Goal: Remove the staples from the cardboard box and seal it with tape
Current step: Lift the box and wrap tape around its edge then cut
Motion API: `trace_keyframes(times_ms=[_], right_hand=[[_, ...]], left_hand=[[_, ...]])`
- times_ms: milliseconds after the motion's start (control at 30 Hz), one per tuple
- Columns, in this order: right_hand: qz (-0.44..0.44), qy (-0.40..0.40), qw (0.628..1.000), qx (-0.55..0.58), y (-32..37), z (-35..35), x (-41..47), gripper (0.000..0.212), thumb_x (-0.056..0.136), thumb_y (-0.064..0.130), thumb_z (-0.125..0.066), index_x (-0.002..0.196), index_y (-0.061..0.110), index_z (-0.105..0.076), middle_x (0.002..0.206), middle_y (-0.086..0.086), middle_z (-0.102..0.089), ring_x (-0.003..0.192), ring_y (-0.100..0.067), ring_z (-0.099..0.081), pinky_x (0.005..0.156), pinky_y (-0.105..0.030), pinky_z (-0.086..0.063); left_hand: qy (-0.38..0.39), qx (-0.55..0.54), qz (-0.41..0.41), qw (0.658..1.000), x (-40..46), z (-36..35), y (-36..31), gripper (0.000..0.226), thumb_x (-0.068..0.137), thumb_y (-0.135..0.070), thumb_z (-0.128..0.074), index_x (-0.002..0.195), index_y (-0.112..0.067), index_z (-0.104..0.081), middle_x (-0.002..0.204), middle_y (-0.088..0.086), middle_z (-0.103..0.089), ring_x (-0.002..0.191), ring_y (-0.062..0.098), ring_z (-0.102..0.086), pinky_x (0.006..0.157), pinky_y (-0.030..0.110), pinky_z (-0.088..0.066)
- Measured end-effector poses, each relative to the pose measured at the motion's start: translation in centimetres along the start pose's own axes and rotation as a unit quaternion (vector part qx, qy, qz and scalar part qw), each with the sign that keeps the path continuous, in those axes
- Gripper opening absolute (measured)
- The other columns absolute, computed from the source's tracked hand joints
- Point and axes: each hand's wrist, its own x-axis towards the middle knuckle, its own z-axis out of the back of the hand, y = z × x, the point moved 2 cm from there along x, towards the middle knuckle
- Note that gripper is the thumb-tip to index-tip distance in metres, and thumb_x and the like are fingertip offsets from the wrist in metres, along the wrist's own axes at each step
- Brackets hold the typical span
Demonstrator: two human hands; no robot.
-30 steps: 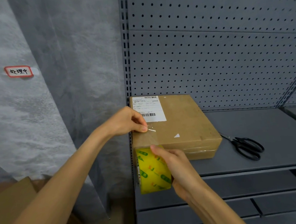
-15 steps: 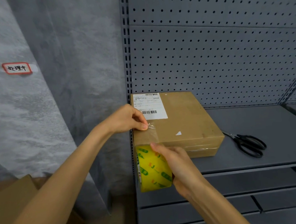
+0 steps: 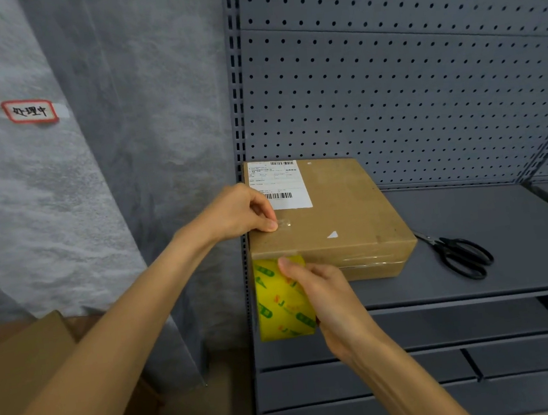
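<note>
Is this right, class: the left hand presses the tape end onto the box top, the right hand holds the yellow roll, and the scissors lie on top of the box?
Not quite. The head view shows the scissors on the shelf, right of the box. The left hand pressing the tape end and the right hand holding the yellow roll are correct.

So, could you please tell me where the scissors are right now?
The scissors lie on the grey shelf, right of the cardboard box.

The brown rectangular cardboard box (image 3: 341,220) sits on the grey metal shelf (image 3: 503,217). Right of the box lie the black-handled scissors (image 3: 460,253); before its left corner, I hold the yellow tape roll (image 3: 281,303).
</note>
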Motion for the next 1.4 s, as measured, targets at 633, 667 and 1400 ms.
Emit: trace_keyframes(times_ms=[633, 667, 1400], right_hand=[[0.068, 0.046, 0.997, -0.001, -0.2, 0.9, -0.9, 0.019, 0.091, 0.026, -0.061, 0.093, 0.011, -0.073, 0.089, -0.008, -0.075, 0.079, -0.016, -0.072, 0.065, -0.023, -0.057], [0.069, 0.044, 0.997, -0.004, -0.1, 1.1, -0.9, 0.018, 0.091, 0.025, -0.062, 0.091, 0.011, -0.073, 0.087, -0.007, -0.075, 0.076, -0.014, -0.072, 0.064, -0.022, -0.056], [0.133, 0.089, 0.985, -0.067, -2.2, 3.3, -1.5, 0.018, 0.091, 0.027, -0.063, 0.087, 0.012, -0.072, 0.085, -0.003, -0.074, 0.082, -0.013, -0.070, 0.072, -0.027, -0.057]], left_hand=[[-0.076, 0.042, -0.034, 0.996, 0.0, -1.5, 0.9, 0.015, 0.087, -0.019, -0.066, 0.101, -0.016, -0.066, 0.087, -0.007, -0.047, 0.073, 0.000, -0.044, 0.061, 0.004, -0.035], [-0.078, 0.039, -0.038, 0.995, -0.1, -1.6, 1.0, 0.016, 0.087, -0.020, -0.066, 0.103, -0.016, -0.066, 0.088, -0.007, -0.045, 0.075, 0.001, -0.044, 0.062, 0.003, -0.034], [0.036, 0.275, 0.011, 0.961, 1.7, -5.6, -1.2, 0.055, 0.102, -0.046, -0.010, 0.152, -0.026, -0.001, 0.159, -0.009, 0.006, 0.146, 0.007, 0.009, 0.118, 0.030, 0.005]])
